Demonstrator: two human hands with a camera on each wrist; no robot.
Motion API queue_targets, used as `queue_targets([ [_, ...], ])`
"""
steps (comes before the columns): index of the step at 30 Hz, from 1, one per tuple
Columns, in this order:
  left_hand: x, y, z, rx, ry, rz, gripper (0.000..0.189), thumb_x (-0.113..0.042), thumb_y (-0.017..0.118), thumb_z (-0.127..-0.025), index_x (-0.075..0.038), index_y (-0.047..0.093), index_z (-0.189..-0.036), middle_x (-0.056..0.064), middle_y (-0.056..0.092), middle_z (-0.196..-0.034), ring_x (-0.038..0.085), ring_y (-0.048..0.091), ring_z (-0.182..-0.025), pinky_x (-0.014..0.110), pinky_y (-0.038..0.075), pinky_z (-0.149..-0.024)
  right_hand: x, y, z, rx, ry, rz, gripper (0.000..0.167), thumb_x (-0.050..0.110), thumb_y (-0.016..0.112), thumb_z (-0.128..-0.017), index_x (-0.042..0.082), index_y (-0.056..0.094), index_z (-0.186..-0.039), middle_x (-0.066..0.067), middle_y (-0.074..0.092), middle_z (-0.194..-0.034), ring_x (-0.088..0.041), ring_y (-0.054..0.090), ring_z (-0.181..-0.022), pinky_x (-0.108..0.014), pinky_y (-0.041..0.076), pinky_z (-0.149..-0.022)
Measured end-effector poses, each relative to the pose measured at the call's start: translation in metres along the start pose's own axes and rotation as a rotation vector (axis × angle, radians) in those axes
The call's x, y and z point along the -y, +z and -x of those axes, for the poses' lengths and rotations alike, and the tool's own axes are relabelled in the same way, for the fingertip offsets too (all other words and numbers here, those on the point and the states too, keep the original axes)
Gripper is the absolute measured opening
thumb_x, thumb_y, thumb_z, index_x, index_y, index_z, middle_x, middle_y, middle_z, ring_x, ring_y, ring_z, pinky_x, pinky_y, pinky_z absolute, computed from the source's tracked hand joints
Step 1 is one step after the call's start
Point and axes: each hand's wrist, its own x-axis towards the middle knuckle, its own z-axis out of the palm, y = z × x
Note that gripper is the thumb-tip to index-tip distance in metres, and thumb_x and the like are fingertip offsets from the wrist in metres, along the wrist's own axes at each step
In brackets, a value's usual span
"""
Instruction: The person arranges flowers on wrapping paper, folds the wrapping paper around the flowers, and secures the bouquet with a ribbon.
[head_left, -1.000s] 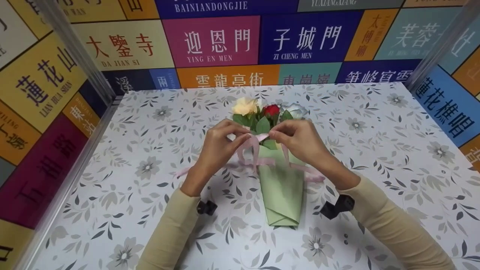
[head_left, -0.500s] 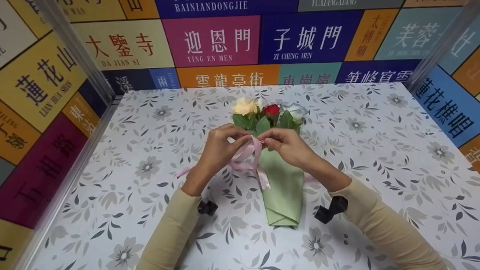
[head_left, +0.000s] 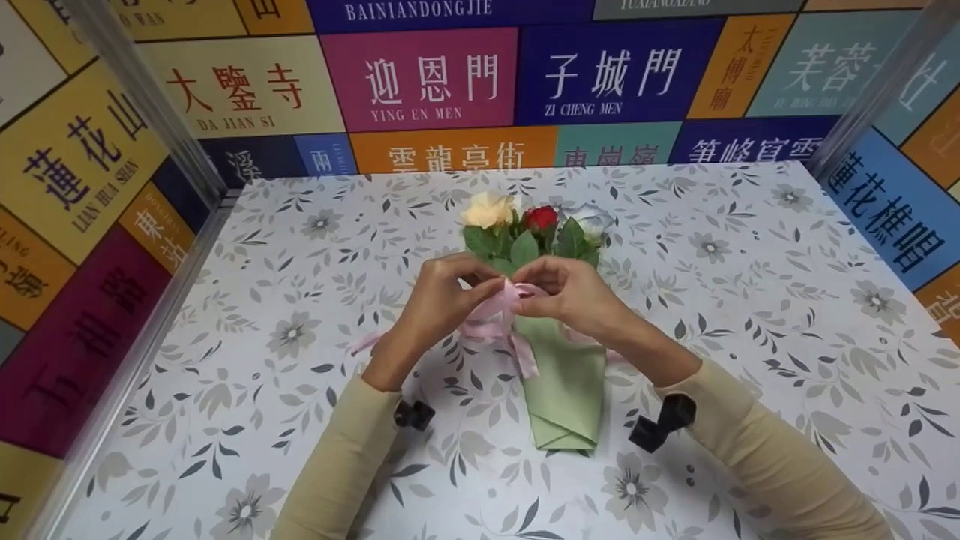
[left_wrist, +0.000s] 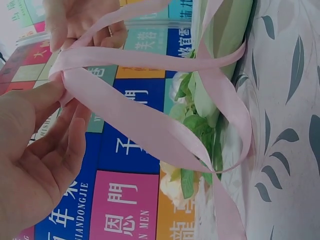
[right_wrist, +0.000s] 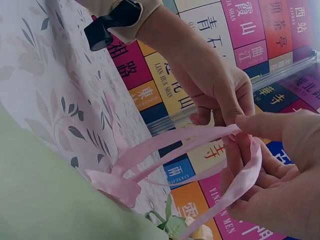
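Above a small bouquet, both hands work close together on a pink ribbon (head_left: 510,304). My left hand (head_left: 448,294) pinches it between thumb and fingertips, and a loop hangs below, as the left wrist view shows along the ribbon's length (left_wrist: 130,105). My right hand (head_left: 574,296) pinches the ribbon right beside the left fingertips; in the right wrist view a strand (right_wrist: 245,177) passes across its fingers. Beneath them lies the bouquet's light green wrapping (head_left: 566,390). From its far end show a cream rose (head_left: 487,210), a red rose (head_left: 540,218), a pale blue rose (head_left: 592,219) and green leaves.
A white cover with grey flowers and leaves (head_left: 292,334) spreads over the table. Colourful panels with Chinese lettering (head_left: 431,79) stand behind and at both sides. One ribbon end (head_left: 365,343) lies left of the bouquet, near the left wrist.
My right hand has moved left and slightly down, up against the left fingertips. A ribbon tail now hangs over the wrapping's left edge. The left hand has stayed nearly in place.
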Motion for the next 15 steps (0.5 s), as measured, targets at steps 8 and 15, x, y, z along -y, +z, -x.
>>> queue_targets([
  [8,-0.0038,-0.0008,-0.0003,0.074,-0.150,0.162,0.016,-0.015,0.070,-0.094,-0.002,0.077,-0.100,0.013,0.076,-0.094,0.019,0.073,-0.067,0.026,0.060,-0.058,0.0017,0.0063,-0.0005,-0.092,-0.046,-0.035,0.026,0.007,0.075,-0.088,0.001,0.065,-0.111,-0.001,0.073,-0.099,-0.011,0.071,-0.094,-0.024,0.058,-0.086],
  [15,-0.0047,-0.0026,-0.0013,0.081,-0.250,0.254,0.015,-0.015,0.070,-0.093,-0.004,0.076,-0.101,0.012,0.076,-0.095,0.015,0.071,-0.064,0.033,0.060,-0.055,-0.0041,0.0071,0.0029,-0.157,-0.345,0.165,0.011,0.001,0.067,-0.093,0.001,0.067,-0.105,-0.011,0.074,-0.102,-0.018,0.071,-0.099,-0.025,0.056,-0.091],
])
